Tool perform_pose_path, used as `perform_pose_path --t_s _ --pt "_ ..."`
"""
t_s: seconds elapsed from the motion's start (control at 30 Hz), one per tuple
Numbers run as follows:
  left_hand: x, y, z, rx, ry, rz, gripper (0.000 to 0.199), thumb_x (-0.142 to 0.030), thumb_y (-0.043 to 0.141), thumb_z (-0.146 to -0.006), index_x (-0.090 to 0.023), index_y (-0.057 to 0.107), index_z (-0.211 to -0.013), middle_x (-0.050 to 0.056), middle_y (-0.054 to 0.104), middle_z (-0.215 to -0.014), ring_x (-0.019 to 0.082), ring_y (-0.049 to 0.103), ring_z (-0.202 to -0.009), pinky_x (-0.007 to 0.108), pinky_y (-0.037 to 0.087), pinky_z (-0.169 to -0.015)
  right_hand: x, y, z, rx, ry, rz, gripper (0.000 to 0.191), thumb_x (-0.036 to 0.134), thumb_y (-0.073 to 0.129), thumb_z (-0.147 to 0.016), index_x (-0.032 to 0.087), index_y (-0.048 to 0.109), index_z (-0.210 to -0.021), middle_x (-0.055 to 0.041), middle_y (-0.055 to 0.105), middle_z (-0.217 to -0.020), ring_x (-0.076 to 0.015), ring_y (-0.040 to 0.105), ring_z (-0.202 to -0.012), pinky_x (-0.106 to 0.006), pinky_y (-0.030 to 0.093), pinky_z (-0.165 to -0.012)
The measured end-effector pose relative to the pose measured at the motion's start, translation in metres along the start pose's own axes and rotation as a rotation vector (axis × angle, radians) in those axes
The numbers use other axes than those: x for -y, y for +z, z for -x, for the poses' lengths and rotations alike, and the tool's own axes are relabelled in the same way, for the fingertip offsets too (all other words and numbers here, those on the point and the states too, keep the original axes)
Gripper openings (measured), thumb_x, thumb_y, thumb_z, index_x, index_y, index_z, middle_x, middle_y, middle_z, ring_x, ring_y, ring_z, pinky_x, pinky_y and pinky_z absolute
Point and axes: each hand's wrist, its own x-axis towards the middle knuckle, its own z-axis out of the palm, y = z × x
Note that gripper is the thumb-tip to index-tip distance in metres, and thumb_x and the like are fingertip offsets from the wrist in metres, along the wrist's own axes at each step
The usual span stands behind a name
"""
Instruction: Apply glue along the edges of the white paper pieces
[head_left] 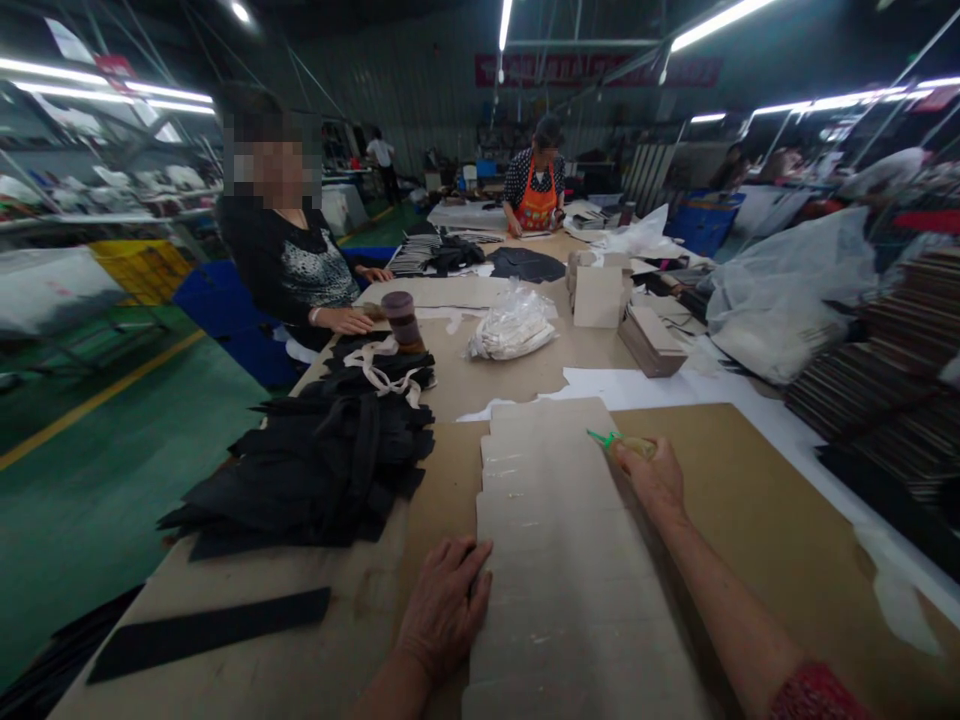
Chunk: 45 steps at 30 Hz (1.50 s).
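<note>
A: Pls., what is held?
B: L grip (pixel 446 605) lies loosely spread on table (pixel 757 500), holding nothing, touching overlapped pale sheets (pixel 555 560); R grip (pixel 651 478) is closed round green-tipped bottle (pixel 604 438).
A: Handling?
B: Sheets prob. light, stiffish (maybe slippery); take by edges. Bottle seems soft: hold mid-body.
A: Room?
B: Green floor (pixel 112 480) L, brown tabletop, dark stacks (pixel 862 340) R.

Left of the plastic bag (pixel 514 328), a jar (pixel 402 320), then a blue bin (pixel 229 325); behind the bag, a person (pixel 518 170) in an orange apron (pixel 538 200); right of the bag, crumpled sheeting (pixel 787 290).
</note>
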Motion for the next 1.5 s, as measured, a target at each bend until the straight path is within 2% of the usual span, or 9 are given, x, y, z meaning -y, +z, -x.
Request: perform_pose_path --t_s 0.37,0.57,0.8,1.17,1.5 --pt "-0.002 -0.001 0.000 0.013 -0.010 -0.004 0.036 -0.025 0.050 -0.095 -0.022 0.059 -0.130 0.009 0.061 -0.120 0.026 0.057 -0.110 0.048 0.049 -0.102 0.007 0.015 0.011 0.053 -0.103 0.024 0.049 0.053 0.067 -0.066 0.020 0.056 -0.101 -0.0086 0.061 -0.098 -0.0261 0.057 -0.087 -0.042 0.046 -0.080" --pt "-0.003 -0.003 0.000 0.015 -0.019 0.011 0.035 -0.025 0.049 -0.095 -0.021 0.060 -0.129 0.009 0.061 -0.119 0.025 0.056 -0.109 0.047 0.049 -0.101 0.016 0.025 0.021 0.116 -0.140 0.034 0.055 0.055 0.066 -0.066 0.019 0.057 -0.108 -0.0078 0.063 -0.100 -0.0248 0.059 -0.087 -0.038 0.046 -0.080" --pt "-0.005 -0.002 0.000 0.007 -0.021 0.033 0.036 -0.026 0.050 -0.095 -0.022 0.060 -0.129 0.009 0.061 -0.119 0.025 0.056 -0.109 0.047 0.050 -0.100 0.022 0.030 0.025 0.118 -0.163 0.057 0.057 0.056 0.063 -0.068 0.018 0.056 -0.110 -0.0110 0.062 -0.105 -0.0274 0.058 -0.094 -0.039 0.045 -0.082" --pt "-0.006 -0.004 0.000 0.048 -0.045 0.037 0.037 -0.025 0.050 -0.095 -0.021 0.058 -0.130 0.009 0.060 -0.120 0.026 0.054 -0.110 0.048 0.049 -0.101 0.045 0.048 0.053 0.215 -0.232 0.085 0.050 0.054 0.059 -0.073 0.020 0.053 -0.109 -0.0090 0.060 -0.108 -0.0255 0.057 -0.094 -0.035 0.043 -0.080" --pt "-0.009 -0.004 -0.001 0.050 -0.061 0.026 0.037 -0.024 0.052 -0.093 -0.023 0.058 -0.129 0.009 0.060 -0.120 0.027 0.054 -0.109 0.048 0.048 -0.100 0.055 0.059 0.066 0.260 -0.220 0.067 0.048 0.055 0.059 -0.073 0.021 0.053 -0.107 -0.0076 0.060 -0.105 -0.0258 0.058 -0.092 -0.036 0.043 -0.079"
